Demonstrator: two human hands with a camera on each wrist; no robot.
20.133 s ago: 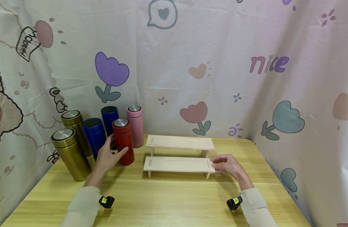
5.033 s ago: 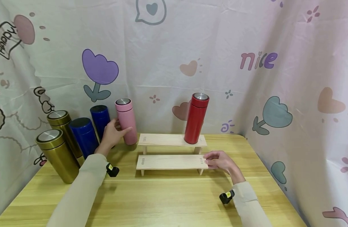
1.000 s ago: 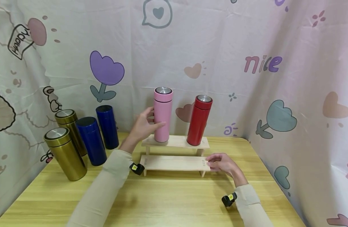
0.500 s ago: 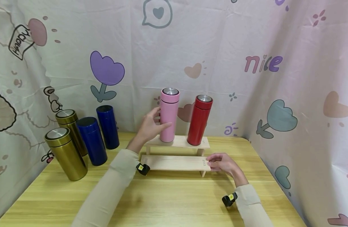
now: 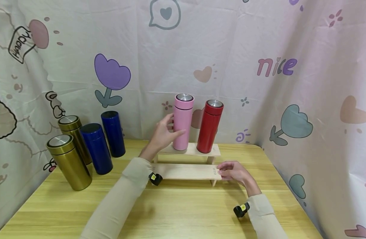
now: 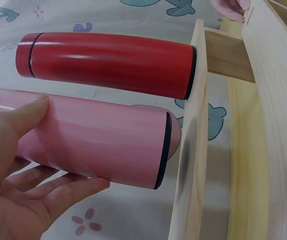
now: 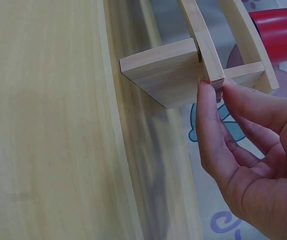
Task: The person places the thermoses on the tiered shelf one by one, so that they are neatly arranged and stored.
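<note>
Just over upper shelf [image 5: 192, 151], L hand [image 5: 162, 134] grips upright pink btl [image 5: 184, 117], left of red btl [image 5: 210, 127]; R hand [image 5: 236, 172] pinches lower shelf [image 5: 185, 171].

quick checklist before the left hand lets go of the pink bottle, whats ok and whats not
1. Left hand has the pink bottle: ok, thumb and fingers wrap its body.
2. Pink bottle's base seated on the upper shelf: not ok, the left wrist view shows a gap.
3. Base centred front to back over that shelf: cannot tell.
4. Space beside the red bottle: ok, the two stand apart.
5. Red bottle seated: ok, its base meets the upper shelf.
6. Right hand on the lower shelf: ok, pinching its end.
</note>
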